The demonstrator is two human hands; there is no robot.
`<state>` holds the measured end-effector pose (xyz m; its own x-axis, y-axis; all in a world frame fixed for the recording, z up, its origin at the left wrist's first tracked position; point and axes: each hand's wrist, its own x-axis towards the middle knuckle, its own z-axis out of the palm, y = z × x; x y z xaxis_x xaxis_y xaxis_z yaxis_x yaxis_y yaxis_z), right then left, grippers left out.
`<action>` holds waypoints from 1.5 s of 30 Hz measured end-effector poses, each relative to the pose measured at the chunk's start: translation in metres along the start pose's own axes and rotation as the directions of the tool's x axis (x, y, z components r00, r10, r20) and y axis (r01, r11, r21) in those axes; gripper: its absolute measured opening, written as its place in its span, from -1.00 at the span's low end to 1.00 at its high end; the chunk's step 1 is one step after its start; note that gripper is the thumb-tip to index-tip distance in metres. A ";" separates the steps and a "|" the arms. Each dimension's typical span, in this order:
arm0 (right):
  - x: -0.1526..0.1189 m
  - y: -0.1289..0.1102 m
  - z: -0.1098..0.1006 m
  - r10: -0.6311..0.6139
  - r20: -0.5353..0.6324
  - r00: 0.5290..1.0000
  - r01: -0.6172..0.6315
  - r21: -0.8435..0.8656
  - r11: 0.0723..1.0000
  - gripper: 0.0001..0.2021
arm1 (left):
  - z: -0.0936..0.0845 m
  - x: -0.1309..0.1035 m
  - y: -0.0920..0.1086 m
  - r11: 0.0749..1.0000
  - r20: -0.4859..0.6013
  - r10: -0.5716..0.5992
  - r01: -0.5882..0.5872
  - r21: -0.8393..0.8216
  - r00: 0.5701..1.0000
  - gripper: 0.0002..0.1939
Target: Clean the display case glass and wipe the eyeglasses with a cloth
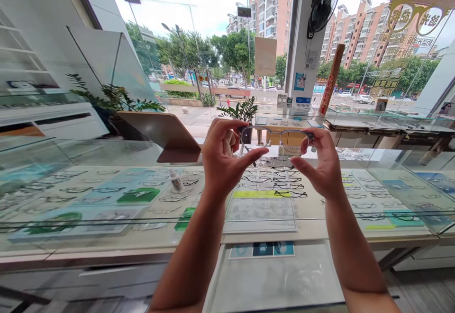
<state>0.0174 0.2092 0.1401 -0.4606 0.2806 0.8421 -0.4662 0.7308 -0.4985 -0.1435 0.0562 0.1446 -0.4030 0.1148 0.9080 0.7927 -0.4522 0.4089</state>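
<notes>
A pair of eyeglasses (276,130) with a thin dark upper rim is held up above the glass display case (128,148). My left hand (224,154) pinches its left end near the hinge, the thumb stretched out below the lens. At the other end, the fingers of my right hand (319,161) grip the frame by the right hinge, its thumb also below. Through the lenses the background shows. Beneath the hands, rows of spectacle frames (289,179) lie inside the case. The temples are mostly hidden by my fingers.
On the case top stand a brown tilted board (159,130) and a small white bottle (175,181). An open white drawer (273,280) juts out below. Potted plants (241,110), another glass counter (384,120) and a wall fan (323,7) are farther off, before large windows.
</notes>
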 end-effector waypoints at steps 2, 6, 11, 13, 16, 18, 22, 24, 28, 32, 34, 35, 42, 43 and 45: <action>-0.001 -0.001 0.003 -0.004 -0.038 0.999 0.004 -0.004 1.000 -0.54 | 0.000 -0.001 0.002 1.000 0.008 -0.011 0.011 -0.003 1.000 -0.44; -0.001 -0.003 0.004 -0.006 -0.062 0.998 0.007 0.008 1.000 -0.56 | 0.001 0.000 0.005 0.999 0.029 -0.045 0.046 -0.026 0.999 -0.44; 0.000 -0.003 0.004 0.013 -0.109 0.994 -0.010 0.033 0.999 -0.56 | 0.002 0.003 0.007 0.988 0.054 -0.115 0.120 -0.101 0.992 -0.40; 0.000 -0.002 0.004 0.024 -0.124 0.992 -0.019 0.040 0.999 -0.55 | 0.001 0.003 0.008 0.983 0.065 -0.139 0.146 -0.113 0.988 -0.40; 0.000 -0.002 0.005 0.039 -0.135 0.990 -0.035 0.032 0.999 -0.54 | 0.001 0.003 0.008 0.980 0.062 -0.157 0.163 -0.113 0.986 -0.44; 0.000 -0.002 0.005 0.039 -0.139 0.989 -0.036 0.024 0.999 -0.54 | 0.001 0.003 0.009 0.981 0.052 -0.158 0.163 -0.107 0.986 -0.45; 0.001 -0.005 0.005 0.029 -0.139 0.990 -0.024 0.038 0.999 -0.56 | 0.001 0.003 0.011 0.985 0.038 -0.141 0.145 -0.098 0.989 -0.48; 0.002 -0.005 0.005 0.027 -0.140 0.990 -0.021 0.043 0.999 -0.56 | 0.001 0.003 0.012 0.986 0.032 -0.131 0.133 -0.096 0.991 -0.49; 0.004 -0.003 0.006 0.033 -0.146 0.989 -0.029 0.025 0.999 -0.55 | 0.002 0.004 0.011 0.988 0.034 -0.133 0.135 -0.080 0.991 -0.50; 0.007 0.002 0.006 0.017 -0.149 0.989 -0.016 0.013 1.000 -0.57 | 0.004 0.006 0.004 0.988 0.032 -0.128 0.131 -0.079 0.991 -0.49; 0.008 0.005 0.006 0.010 -0.148 0.989 -0.008 0.016 1.000 -0.58 | 0.005 0.006 -0.001 0.990 0.031 -0.115 0.117 -0.080 0.993 -0.50; 0.009 0.007 0.006 0.008 -0.150 0.989 -0.005 0.015 1.000 -0.58 | 0.006 0.007 -0.004 0.991 0.032 -0.103 0.105 -0.079 0.994 -0.51; 0.015 0.016 0.007 -0.026 -0.172 0.985 0.026 -0.005 1.000 -0.55 | 0.008 0.014 -0.020 0.998 0.018 0.022 -0.021 -0.053 1.000 -0.47; 0.018 0.017 0.006 -0.033 -0.171 0.985 0.033 -0.005 0.999 -0.56 | 0.008 0.016 -0.021 0.999 0.022 0.030 -0.029 -0.045 0.999 -0.47; 0.024 0.019 0.005 -0.057 -0.169 0.984 0.057 -0.006 0.998 -0.58 | 0.008 0.023 -0.022 0.998 0.035 0.052 -0.051 -0.031 0.998 -0.47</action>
<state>-0.0062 0.2272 0.1503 -0.2991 0.3398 0.8917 -0.4871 0.7491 -0.4489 -0.1664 0.0760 0.1570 -0.3451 0.1225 0.9306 0.7976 -0.4844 0.3595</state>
